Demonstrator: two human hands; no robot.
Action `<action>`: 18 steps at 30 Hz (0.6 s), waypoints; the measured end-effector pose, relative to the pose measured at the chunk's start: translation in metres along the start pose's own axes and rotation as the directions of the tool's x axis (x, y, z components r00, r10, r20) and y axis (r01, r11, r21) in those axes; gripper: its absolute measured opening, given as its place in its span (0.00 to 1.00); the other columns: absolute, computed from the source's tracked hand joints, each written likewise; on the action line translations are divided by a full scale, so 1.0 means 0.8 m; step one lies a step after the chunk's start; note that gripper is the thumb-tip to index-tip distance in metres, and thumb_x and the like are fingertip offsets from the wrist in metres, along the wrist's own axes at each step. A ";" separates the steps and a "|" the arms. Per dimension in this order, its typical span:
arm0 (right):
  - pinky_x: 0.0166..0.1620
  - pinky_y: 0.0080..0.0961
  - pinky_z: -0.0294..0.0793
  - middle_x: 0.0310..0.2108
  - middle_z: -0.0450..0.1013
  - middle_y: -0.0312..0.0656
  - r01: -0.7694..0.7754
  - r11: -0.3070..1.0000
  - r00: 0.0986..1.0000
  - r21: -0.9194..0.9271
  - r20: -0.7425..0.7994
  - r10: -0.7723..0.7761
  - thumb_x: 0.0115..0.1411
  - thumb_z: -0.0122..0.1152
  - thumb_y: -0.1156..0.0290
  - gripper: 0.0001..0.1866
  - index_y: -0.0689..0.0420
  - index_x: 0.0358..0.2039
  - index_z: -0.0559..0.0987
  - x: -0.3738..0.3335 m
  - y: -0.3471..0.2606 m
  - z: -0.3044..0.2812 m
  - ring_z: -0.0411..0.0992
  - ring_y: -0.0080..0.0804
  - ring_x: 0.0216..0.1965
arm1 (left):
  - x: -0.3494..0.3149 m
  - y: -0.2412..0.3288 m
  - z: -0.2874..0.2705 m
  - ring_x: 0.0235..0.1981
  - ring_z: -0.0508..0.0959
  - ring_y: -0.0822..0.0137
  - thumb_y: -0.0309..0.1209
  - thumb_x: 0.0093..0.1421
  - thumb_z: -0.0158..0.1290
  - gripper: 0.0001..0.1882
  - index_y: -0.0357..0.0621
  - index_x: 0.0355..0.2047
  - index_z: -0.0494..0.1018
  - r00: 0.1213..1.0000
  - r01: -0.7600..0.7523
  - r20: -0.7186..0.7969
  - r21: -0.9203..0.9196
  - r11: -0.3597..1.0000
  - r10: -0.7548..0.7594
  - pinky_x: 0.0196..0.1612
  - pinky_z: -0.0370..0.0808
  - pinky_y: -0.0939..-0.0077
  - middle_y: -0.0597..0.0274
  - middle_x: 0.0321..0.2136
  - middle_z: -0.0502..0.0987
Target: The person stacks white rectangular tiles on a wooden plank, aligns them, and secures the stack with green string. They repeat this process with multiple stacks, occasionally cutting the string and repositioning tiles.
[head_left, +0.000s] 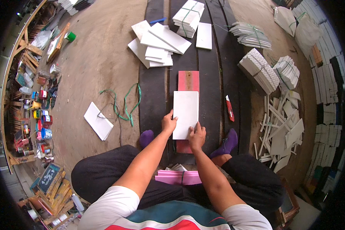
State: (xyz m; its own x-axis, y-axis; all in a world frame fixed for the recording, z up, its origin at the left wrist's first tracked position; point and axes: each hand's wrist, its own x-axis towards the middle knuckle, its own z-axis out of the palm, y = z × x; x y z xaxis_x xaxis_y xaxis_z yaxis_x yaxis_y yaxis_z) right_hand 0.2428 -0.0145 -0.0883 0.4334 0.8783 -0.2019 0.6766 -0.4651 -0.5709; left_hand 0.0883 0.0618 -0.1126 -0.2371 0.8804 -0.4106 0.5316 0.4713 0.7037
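A white rectangular board (185,105), apparently with another under its right edge, lies over a red board with a bare wood strip (189,79). My left hand (169,123) grips the white board's left edge, thumb on top. At the lower right corner, my right hand (196,135) holds the board with curled fingers. Some of its fingertips are hidden. To the right of my hands lies a red utility knife (229,109) on the dark slatted platform (153,103). Pink boards tied in a bundle (178,177) rest between my legs.
Loose white boards (157,42) and a tied stack (188,17) lie ahead. More bundles (259,71) and a pile of white offcuts (281,130) are at right. Green strapping (130,109) and a white board (98,120) lie left, with paint cans (46,119) beyond.
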 end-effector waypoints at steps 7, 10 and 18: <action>0.49 0.47 0.75 0.44 0.73 0.50 0.057 0.998 0.998 -0.022 -0.032 -0.058 0.61 0.68 0.62 0.27 0.55 0.60 0.76 0.001 0.005 0.007 0.73 0.53 0.47 | -0.002 0.011 -0.004 0.45 0.83 0.48 0.32 0.60 0.64 0.34 0.50 0.67 0.69 0.999 0.020 0.030 0.080 0.997 -0.022 0.52 0.77 0.57 0.46 0.45 0.82; 0.50 0.45 0.75 0.44 0.73 0.49 0.038 0.999 0.999 -0.011 -0.024 -0.039 0.61 0.68 0.63 0.26 0.56 0.59 0.77 0.001 0.000 0.003 0.73 0.51 0.47 | -0.013 0.027 -0.007 0.63 0.71 0.48 0.29 0.60 0.61 0.38 0.54 0.71 0.63 0.994 -0.053 -0.073 0.290 0.956 0.077 0.64 0.68 0.52 0.48 0.64 0.69; 0.50 0.45 0.75 0.44 0.73 0.49 0.046 0.999 0.999 -0.002 -0.008 -0.046 0.61 0.67 0.63 0.26 0.55 0.59 0.78 0.002 0.001 0.006 0.73 0.51 0.47 | 0.017 0.070 -0.038 0.77 0.50 0.51 0.25 0.58 0.51 0.42 0.58 0.75 0.56 0.666 -0.740 0.602 0.607 0.290 0.440 0.75 0.51 0.42 0.59 0.77 0.49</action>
State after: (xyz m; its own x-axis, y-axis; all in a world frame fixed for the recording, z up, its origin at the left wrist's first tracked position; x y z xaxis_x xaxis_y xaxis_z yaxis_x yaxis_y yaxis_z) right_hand 0.2415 -0.0129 -0.0932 0.4060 0.8981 -0.1691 0.6971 -0.4240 -0.5782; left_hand 0.0900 0.1017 -0.0612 0.5654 0.7631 -0.3129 0.8232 -0.5460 0.1560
